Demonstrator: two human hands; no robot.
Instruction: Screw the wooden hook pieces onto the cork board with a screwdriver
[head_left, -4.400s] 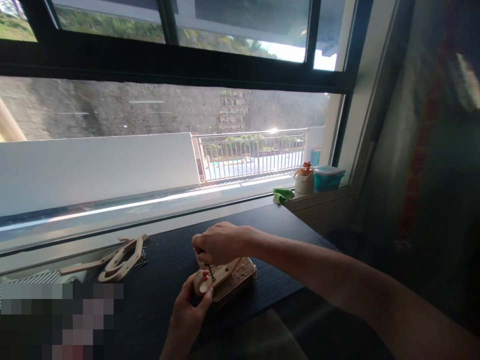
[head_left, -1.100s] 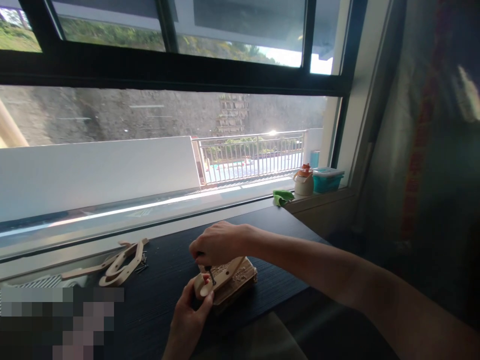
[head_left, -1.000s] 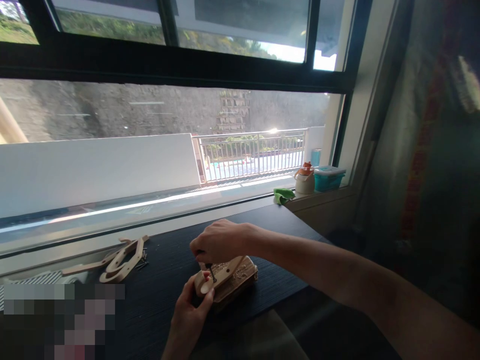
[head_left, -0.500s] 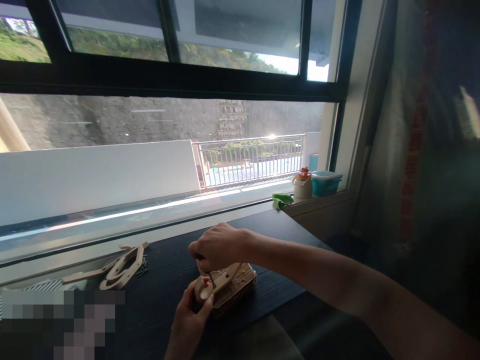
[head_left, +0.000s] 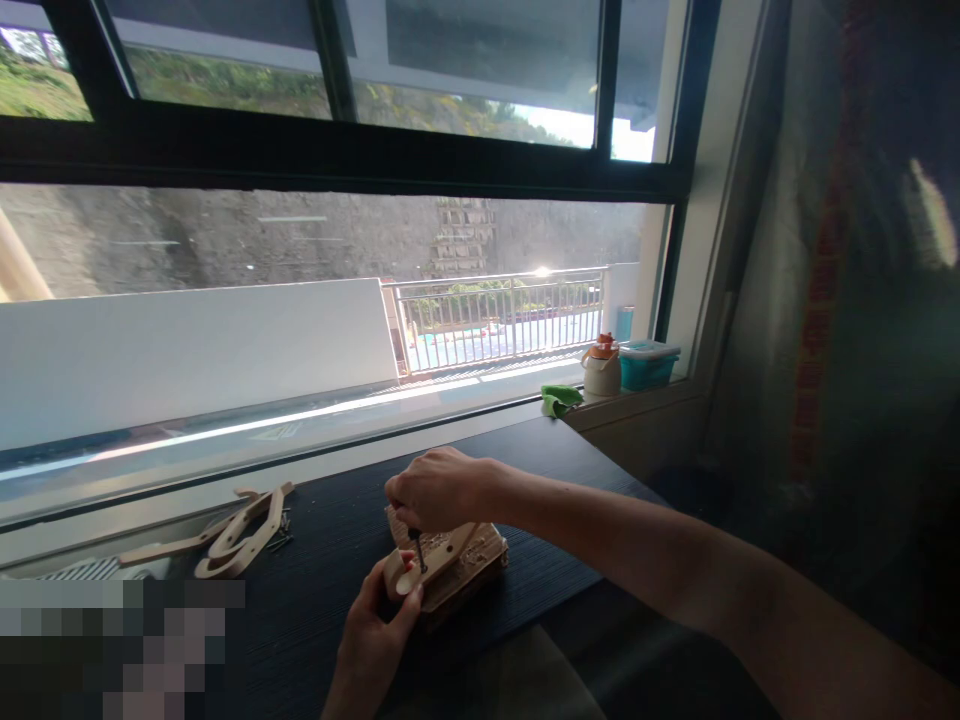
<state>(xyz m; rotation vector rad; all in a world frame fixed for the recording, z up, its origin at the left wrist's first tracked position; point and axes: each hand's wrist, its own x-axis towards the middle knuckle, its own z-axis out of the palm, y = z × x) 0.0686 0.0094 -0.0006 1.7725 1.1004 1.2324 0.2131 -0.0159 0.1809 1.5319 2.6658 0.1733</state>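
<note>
Hook [head_left: 437,563] atop carved block [head_left: 486,563], on dark table [head_left: 559,465]. Left hand [head_left: 381,618] pinches hook's curved end. Right hand [head_left: 439,488] closed around screwdriver [head_left: 420,552], handle mostly hidden, tip down at hook. Farther left, other hooks [head_left: 268,527] beside screws [head_left: 282,533]. By window: cloth [head_left: 561,400], bottle [head_left: 602,376], teal tub [head_left: 649,371].

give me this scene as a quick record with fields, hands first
left hand: gripping the rounded end of a curved wooden piece
right hand: holding a screwdriver, handle mostly hidden, tip down at that piece
under the piece: carved wooden block
surface: dark table
left on table: loose wooden hooks, screws beside them
by window, left to right: green cloth, cream bottle with orange top, teal box with pale lid
</note>
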